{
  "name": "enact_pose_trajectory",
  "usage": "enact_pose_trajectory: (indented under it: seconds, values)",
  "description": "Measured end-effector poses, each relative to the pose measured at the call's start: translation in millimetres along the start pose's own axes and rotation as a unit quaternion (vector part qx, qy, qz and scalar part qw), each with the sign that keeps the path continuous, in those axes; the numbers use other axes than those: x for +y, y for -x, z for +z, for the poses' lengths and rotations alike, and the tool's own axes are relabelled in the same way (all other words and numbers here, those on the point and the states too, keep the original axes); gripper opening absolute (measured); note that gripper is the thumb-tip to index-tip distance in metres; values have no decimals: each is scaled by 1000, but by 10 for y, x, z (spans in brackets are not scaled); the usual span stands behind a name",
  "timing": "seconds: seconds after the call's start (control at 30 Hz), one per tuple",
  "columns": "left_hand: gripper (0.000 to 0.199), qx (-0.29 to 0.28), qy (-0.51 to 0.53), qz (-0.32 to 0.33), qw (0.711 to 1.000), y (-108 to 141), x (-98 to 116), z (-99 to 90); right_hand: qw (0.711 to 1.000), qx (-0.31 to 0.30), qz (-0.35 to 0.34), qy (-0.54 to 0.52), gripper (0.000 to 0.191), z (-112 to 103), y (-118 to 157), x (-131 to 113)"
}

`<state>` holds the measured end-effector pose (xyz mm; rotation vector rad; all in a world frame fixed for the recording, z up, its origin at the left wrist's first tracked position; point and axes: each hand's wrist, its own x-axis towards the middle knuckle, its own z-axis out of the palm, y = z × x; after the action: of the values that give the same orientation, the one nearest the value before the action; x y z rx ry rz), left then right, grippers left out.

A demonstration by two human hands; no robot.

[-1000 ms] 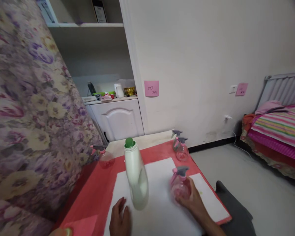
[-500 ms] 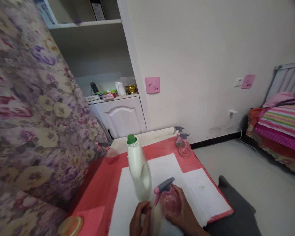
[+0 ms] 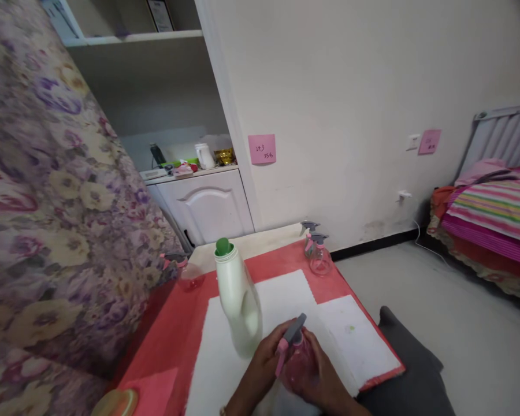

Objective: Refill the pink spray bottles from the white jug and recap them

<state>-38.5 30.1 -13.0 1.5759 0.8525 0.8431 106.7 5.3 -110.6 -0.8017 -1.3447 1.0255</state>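
Note:
My right hand (image 3: 327,374) is wrapped round the round, see-through pink body of a spray bottle (image 3: 298,368). From the other side my left hand (image 3: 262,363) grips the same bottle near its grey and pink trigger head, its fingertips partly hidden behind the head. The bottle is held upright over white paper (image 3: 214,370). Just beyond my left hand stands a tall pale green jug (image 3: 239,306) with a green piece in its mouth.
More spray bottles (image 3: 319,261) stand at the table's far right corner, and another pink one (image 3: 189,276) is at the far left. A gold-coloured round lid (image 3: 117,403) lies near left on the red cloth (image 3: 173,315). A floral curtain (image 3: 60,231) borders the left side.
My left hand has moved from beside the jug to the right and taken hold of the spray bottle. My right hand keeps its hold. The view has shifted slightly.

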Motion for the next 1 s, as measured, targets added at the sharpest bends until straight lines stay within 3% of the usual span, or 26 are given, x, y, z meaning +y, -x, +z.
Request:
enact_pose_trajectory:
  seconds: [0.23,0.47,0.7,0.9,1.0]
  values:
    - [71,13,8,11,1000,52,-8,40,997,-40,-14,-63,71,-5,-21,-55]
    - [63,48,72,10,996,53,-119,91,999,1,23,-26,70,50,-19,-33]
    - [50,31,35,-6,999,95,-15,39,998,-19,-20,-64,69,38,2,3]
    - [38,146,60,22,987,22,-132,186,998,-14,-14,-60,62,63,-29,-195]
    - [35,149,24,4,988,36,-97,208,998,3,-10,-68,57,96,-41,-224]
